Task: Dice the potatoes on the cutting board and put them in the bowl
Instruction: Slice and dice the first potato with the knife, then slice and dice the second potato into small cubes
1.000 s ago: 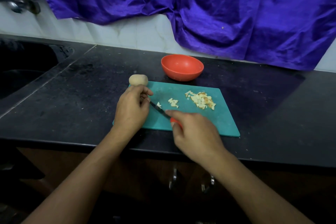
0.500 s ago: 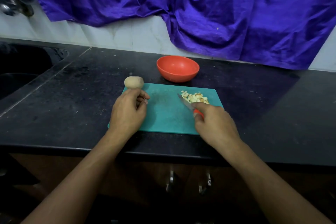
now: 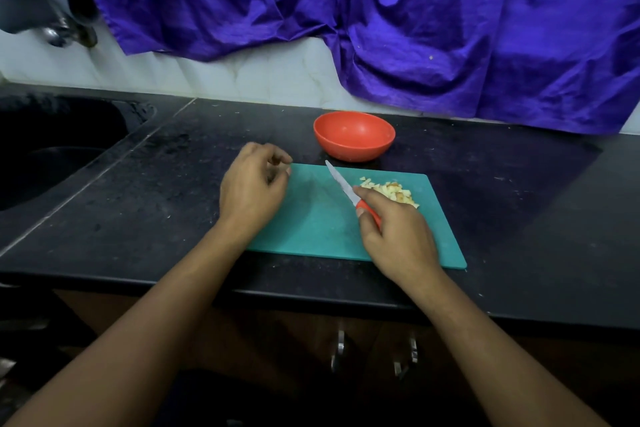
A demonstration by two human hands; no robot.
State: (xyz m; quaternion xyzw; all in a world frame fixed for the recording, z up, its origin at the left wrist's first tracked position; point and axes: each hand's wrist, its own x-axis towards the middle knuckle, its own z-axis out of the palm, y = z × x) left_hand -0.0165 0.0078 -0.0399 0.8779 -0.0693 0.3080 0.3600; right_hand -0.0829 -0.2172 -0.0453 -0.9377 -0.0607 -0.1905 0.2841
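A teal cutting board (image 3: 311,229) lies on the black counter. On its right part sits a pile of diced potato (image 3: 393,190). My right hand (image 3: 398,236) grips a red-handled knife (image 3: 341,182), its blade pointing up and left, just left of the pile. My left hand (image 3: 254,184) is at the board's far left corner. Its fingers curl over a whole potato (image 3: 276,159), which is almost entirely hidden. Just behind the board stands an empty red bowl (image 3: 354,135).
A dark sink (image 3: 52,156) is set into the counter at the left, with a tap (image 3: 59,33) above it. Purple cloth (image 3: 415,28) hangs over the back wall. The counter's front edge (image 3: 311,298) runs below the board, with cabinet handles (image 3: 341,348) underneath.
The knife swept the scattered pieces right into one pile, then drew back a little. My left hand moved up off the board's left edge and closed over the whole potato.
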